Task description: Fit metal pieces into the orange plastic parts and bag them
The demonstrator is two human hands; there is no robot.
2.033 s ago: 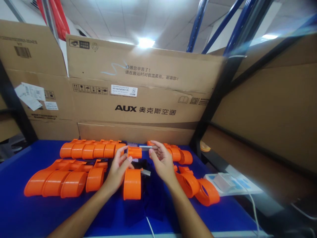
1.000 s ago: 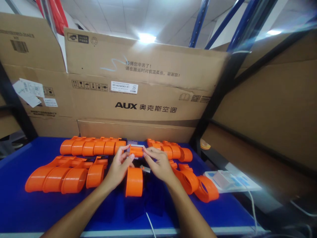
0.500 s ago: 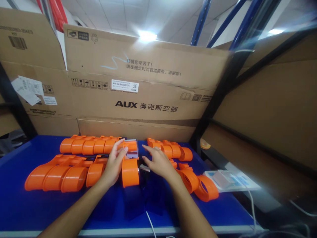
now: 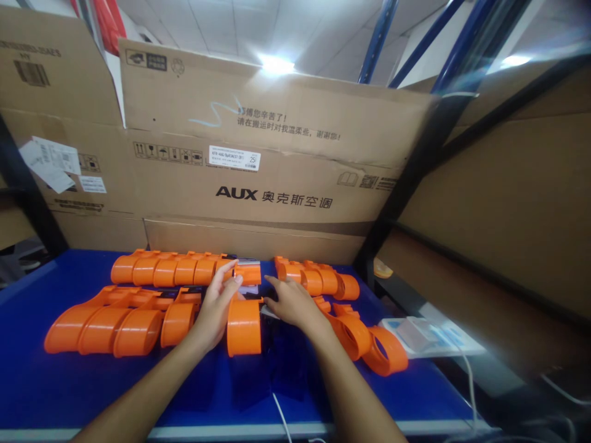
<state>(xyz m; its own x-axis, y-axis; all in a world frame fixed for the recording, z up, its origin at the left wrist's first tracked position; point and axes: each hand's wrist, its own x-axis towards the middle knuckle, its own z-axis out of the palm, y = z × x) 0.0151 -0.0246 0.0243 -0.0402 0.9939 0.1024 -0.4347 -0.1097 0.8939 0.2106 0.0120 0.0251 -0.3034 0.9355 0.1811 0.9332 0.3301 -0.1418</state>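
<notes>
My left hand is closed on an orange part, thumb and fingers at its left end. Just below, a wide orange ring stands beside this hand on the blue tabletop. To the right, my right hand is near a dark piece at the ring's upper right edge; its fingers are bent, and whether they grip anything is hidden. A pale flat item lies partly covered behind the orange part.
Orange rings stand in two rows on the left, with more at the right. A cardboard wall closes the back. A white tray and cable are at the right and front.
The orange part in my left hand has moved slightly right, covering more of the pale item. My right hand's fingers have bent in closer to the wide ring.
</notes>
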